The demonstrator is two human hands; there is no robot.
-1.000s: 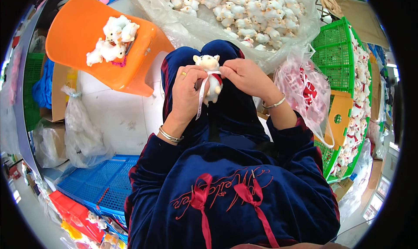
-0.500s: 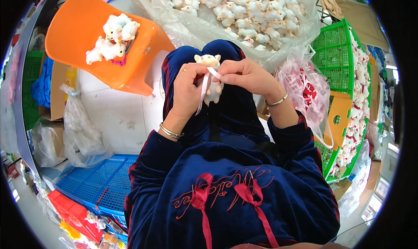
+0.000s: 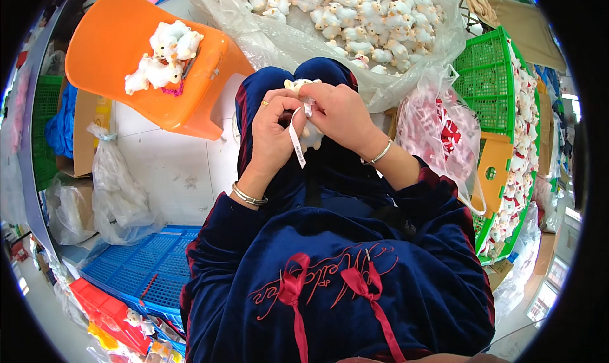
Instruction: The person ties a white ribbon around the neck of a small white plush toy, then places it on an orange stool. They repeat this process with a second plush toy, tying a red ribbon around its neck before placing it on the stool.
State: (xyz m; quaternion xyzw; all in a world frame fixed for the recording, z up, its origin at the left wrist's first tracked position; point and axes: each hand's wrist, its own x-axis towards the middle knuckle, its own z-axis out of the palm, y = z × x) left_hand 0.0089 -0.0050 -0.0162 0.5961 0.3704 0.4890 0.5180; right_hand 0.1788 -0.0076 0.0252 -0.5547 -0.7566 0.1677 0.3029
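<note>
Between my knees sits a small white plush toy [image 3: 311,137] with cream ears, mostly covered by my hands. A narrow white ribbon [image 3: 296,141] with dark print runs across its neck, one end hanging below my left hand. My left hand [image 3: 274,119], a ring on one finger, is closed with thumb and fingertips pinching the ribbon. My right hand [image 3: 339,112] bends over the toy's head, its fingertips closed on the ribbon close to the left fingertips. Just what each fingertip presses on is partly hidden.
An orange chair [image 3: 101,46] at the left bears several white plush toys [image 3: 166,52]. Ahead lies a big clear plastic sheet [image 3: 235,30] heaped with more. To the right are a plastic bag of ribbons [image 3: 438,128] and a green crate [image 3: 485,77]; a blue crate [image 3: 136,268] is at lower left.
My right hand has moved left and inward over the toy, covering more of its head and body. The ribbon, stretched between both hands before, is now drawn together at the neck.
</note>
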